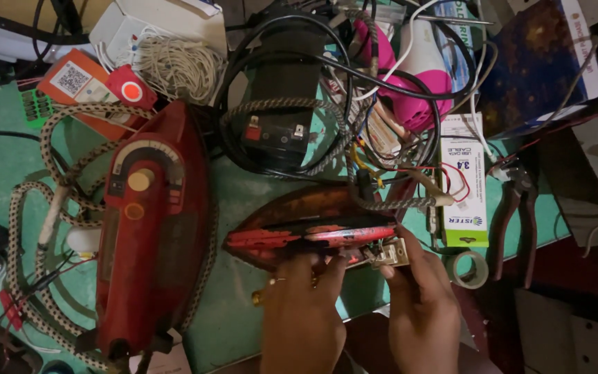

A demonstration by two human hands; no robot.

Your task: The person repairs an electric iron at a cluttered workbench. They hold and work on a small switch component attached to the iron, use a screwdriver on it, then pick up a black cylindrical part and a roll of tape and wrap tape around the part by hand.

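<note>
A red clothes iron (pixel 313 232) with its cover off lies tilted on its side on the green workbench (pixel 243 312), its brown soleplate facing away from me. My left hand (pixel 302 315) grips its near edge from below. My right hand (pixel 420 305) pinches the small wired part (pixel 389 255) at the iron's rear end, where a braided cord (pixel 382 202) and coloured wires enter. A second, whole red iron (pixel 150 228) lies to the left with its speckled cord (pixel 32 228) looped around it.
A black battery-like box (pixel 278 104) ringed by cables stands behind the open iron. A pink hair dryer (pixel 417 83), a white and green carton (pixel 465 180), pliers (pixel 517 215) and a tape roll (pixel 468 269) lie at the right. A coil of white cord (pixel 178 66) sits at the back.
</note>
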